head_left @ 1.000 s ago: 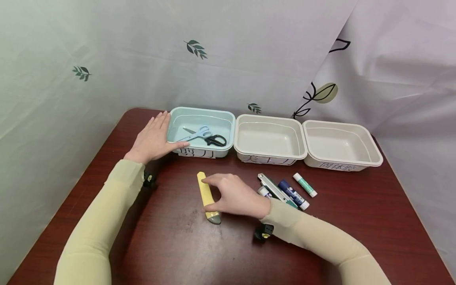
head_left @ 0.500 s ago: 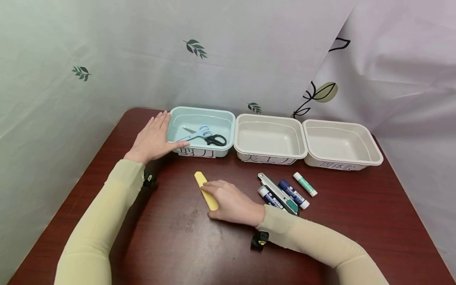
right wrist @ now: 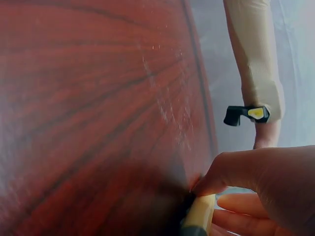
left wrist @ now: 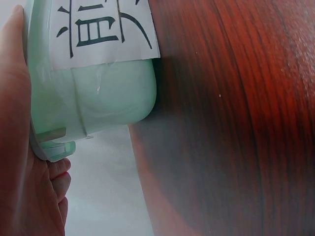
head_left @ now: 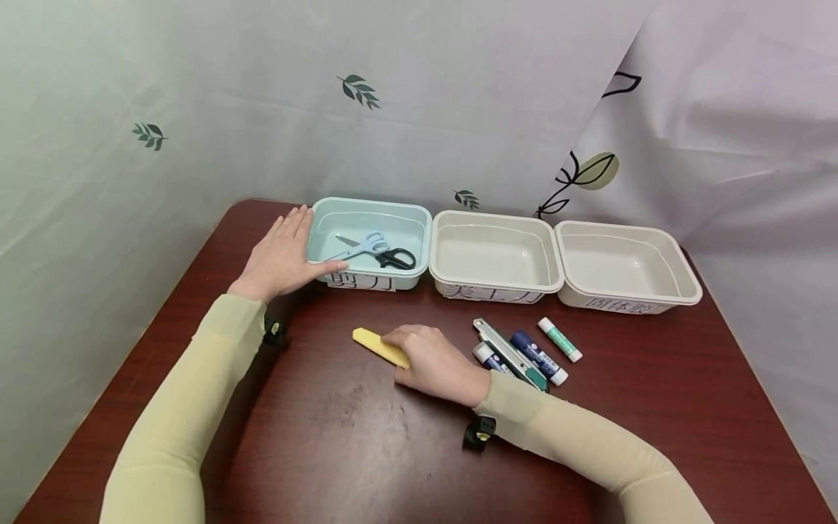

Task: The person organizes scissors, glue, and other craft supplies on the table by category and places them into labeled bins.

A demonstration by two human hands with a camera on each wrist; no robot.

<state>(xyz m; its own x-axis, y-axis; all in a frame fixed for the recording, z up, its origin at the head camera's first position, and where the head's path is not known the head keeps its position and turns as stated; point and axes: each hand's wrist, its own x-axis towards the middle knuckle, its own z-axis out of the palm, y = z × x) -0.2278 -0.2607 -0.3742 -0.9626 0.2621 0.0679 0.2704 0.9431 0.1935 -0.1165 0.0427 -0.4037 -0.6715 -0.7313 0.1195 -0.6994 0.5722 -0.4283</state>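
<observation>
My right hand (head_left: 445, 367) pinches a yellow box cutter (head_left: 380, 346) between thumb and fingers, low over the middle of the table. The right wrist view shows the dark end of the box cutter (right wrist: 199, 216) below the thumb. At the back left, my left hand (head_left: 278, 255) rests against the corner of a light blue bin (head_left: 412, 276), fingers straight along its left side and thumb on the front rim. Light blue scissors (head_left: 361, 247) and black-handled scissors (head_left: 399, 257) lie inside that bin. A handwritten label (left wrist: 103, 34) covers its front.
Two beige bins, a middle one (head_left: 497, 281) and a right one (head_left: 628, 297), continue the row by the curtain. Right of my right hand lie a silver and green box cutter (head_left: 511, 353), two blue glue sticks, one (head_left: 540, 358) beside it, and a green-white glue stick (head_left: 560, 340).
My right hand has closed round the yellow box cutter, which has turned from nearly upright in view to slanting left. My left hand has stayed at the blue bin.
</observation>
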